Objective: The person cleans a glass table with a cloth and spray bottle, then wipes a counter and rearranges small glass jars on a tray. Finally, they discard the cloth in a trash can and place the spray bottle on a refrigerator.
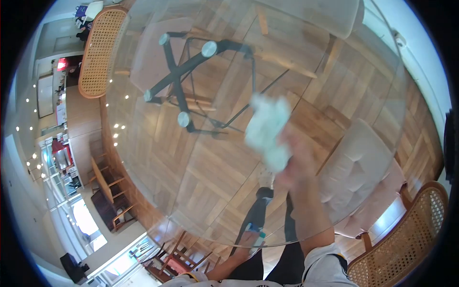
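Note:
My right hand (299, 158) is closed on a pale green, crumpled cloth (268, 126), over the round glass tabletop (205, 191). Both hand and cloth are smeared by motion. Lower down, by the table's near edge, my left hand (247, 240) is wrapped around what looks like a spray bottle (256, 230) with a blue top. It shows small and partly through the glass, and the fingers hide much of it.
Under the glass stands a dark metal table base (178, 71) with round pads. A cushioned chair with a cane back (399, 239) is at the right, and another cane-backed chair (101, 52) at the upper left. Wooden chairs (179, 258) stand at the lower left.

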`<state>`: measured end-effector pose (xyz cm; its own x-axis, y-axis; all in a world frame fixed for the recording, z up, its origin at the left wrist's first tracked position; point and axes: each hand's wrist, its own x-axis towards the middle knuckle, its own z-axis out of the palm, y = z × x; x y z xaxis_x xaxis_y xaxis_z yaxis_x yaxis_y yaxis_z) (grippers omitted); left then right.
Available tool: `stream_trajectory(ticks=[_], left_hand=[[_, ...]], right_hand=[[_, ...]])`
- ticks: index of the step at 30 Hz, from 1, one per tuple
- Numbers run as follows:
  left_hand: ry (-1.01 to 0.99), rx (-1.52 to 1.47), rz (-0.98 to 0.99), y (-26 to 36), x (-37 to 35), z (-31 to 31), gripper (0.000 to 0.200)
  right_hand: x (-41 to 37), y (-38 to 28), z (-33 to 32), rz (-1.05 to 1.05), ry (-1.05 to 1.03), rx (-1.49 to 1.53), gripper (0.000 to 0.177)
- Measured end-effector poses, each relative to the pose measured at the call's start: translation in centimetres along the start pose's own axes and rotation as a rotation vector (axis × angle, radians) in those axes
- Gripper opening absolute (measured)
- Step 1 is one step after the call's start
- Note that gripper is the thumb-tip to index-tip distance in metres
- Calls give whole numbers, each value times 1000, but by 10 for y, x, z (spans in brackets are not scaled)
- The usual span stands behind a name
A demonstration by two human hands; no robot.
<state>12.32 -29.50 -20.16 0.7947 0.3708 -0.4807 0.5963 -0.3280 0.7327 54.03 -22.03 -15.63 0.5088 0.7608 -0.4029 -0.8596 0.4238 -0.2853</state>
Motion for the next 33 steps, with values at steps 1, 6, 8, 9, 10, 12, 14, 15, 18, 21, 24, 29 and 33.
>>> stream_trajectory(ticks=[1,6,8,9,10,12,14,15,18,21,24,29,33], left_hand=[[-44,-120,-155,-22,-16,9,42],[26,126,23,19,10,-12,43],[-1,103,38,21,12,-13,44],[10,104,51,23,18,-14,45],[20,106,53,29,19,-17,46],[23,109,76,28,16,-25,47],[14,91,108,23,10,-24,48],[-5,126,109,24,9,-25,49],[-47,139,122,19,6,-27,49],[23,-17,81,2,-4,-22,50],[44,38,79,18,7,-37,50],[73,42,157,12,8,-42,55],[63,73,119,9,6,-40,55]], right_hand=[[16,-24,9,-121,-90,109,47],[23,25,24,71,-118,127,35],[23,73,19,304,-282,-16,31],[22,80,29,393,-258,-133,29],[15,85,31,372,-254,-99,29],[4,93,31,317,-237,-35,29],[20,75,43,227,-233,64,32],[22,69,45,184,-221,108,33],[17,109,41,309,-94,224,37],[-45,136,18,488,-169,-128,37],[-71,101,-15,382,-198,206,38],[-73,74,-28,180,-216,366,45],[-105,103,-32,279,-180,-7,30]])
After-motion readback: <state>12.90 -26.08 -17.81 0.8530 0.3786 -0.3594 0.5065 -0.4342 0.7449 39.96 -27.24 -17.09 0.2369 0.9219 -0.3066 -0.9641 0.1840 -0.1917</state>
